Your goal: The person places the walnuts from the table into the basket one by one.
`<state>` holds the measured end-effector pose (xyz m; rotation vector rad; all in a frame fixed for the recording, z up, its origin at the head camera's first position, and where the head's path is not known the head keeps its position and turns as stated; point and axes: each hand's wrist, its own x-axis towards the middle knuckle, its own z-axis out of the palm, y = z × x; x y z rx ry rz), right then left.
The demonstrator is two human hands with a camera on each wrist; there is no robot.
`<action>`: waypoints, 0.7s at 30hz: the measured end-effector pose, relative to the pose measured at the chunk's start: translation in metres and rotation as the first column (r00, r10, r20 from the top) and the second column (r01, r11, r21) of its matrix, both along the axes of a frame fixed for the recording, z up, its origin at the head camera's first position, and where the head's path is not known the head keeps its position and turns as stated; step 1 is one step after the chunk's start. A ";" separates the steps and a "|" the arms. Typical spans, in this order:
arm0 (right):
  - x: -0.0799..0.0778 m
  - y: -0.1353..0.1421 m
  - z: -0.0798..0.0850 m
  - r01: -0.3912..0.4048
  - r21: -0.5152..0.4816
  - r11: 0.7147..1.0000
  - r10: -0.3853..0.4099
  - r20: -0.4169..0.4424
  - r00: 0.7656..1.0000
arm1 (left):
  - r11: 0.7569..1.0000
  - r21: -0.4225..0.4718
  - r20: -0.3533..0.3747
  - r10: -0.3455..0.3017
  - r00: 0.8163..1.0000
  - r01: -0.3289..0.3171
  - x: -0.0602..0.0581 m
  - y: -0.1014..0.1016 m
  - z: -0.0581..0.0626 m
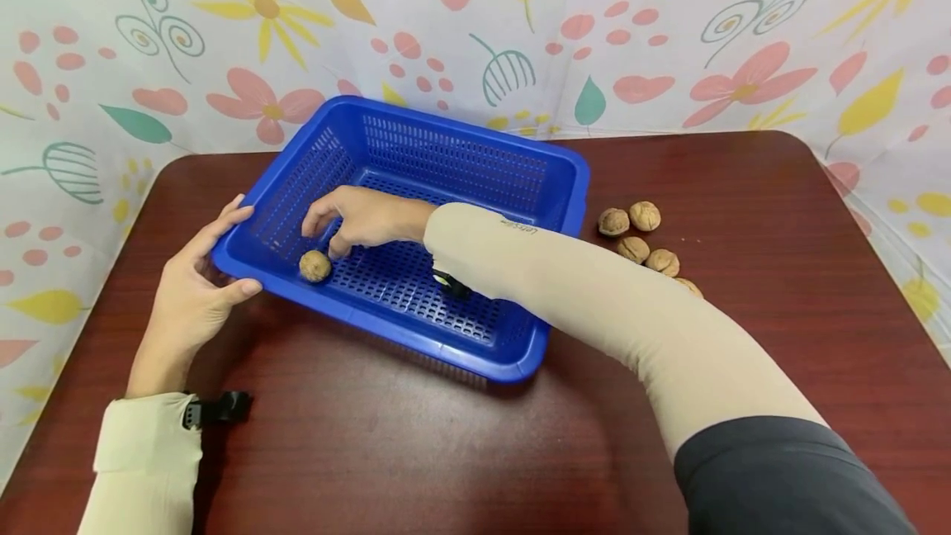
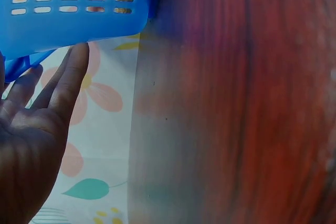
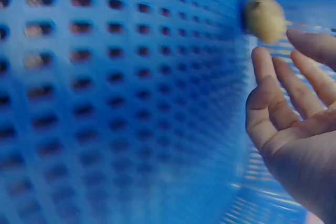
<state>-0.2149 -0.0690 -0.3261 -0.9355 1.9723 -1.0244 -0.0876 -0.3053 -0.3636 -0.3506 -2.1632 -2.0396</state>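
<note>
A blue plastic basket (image 1: 475, 357) with slotted walls is held at its left corner by my left hand (image 1: 189, 291). The thumb lies over the front rim and the other fingers reach round the left side; in the left wrist view, fingers (image 2: 73, 80) touch the basket's outer side. Inside the basket, one walnut (image 1: 315, 266) sits in the front left corner. My right hand (image 1: 367, 217) is in the basket just beside this walnut, fingers loosely bent and holding nothing. The right wrist view shows the walnut (image 3: 265, 19) right beyond the fingertips.
Several more walnuts (image 1: 645, 215) lie on the dark red-brown table (image 1: 386, 452) to the right of the basket, some partly hidden by my right sleeve (image 1: 594, 287). A flower-patterned sheet (image 1: 461, 48) hangs behind the table. Small black devices are strapped at both wrists.
</note>
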 end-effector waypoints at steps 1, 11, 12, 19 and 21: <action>0.000 0.003 0.005 0.002 0.001 1.000 -0.002 -0.012 1.000 | 1.000 -0.005 -0.001 0.003 1.000 -0.003 0.000 -0.001 0.000; 0.008 0.076 0.079 0.045 -0.082 0.996 -0.059 -0.177 0.982 | 1.000 -0.010 -0.009 0.016 1.000 -0.016 0.002 -0.004 -0.001; 0.010 0.087 0.085 0.061 -0.093 0.994 -0.078 -0.188 0.979 | 1.000 -0.009 -0.008 0.013 1.000 -0.013 0.002 -0.004 -0.002; 0.028 0.170 0.105 0.216 -0.107 0.971 -0.237 -0.270 0.933 | 1.000 -0.010 -0.008 0.004 1.000 -0.004 0.001 -0.005 -0.001; 0.033 0.192 0.107 0.266 -0.112 0.957 -0.288 -0.283 0.915 | 1.000 -0.012 -0.009 0.007 1.000 -0.007 0.001 -0.005 -0.001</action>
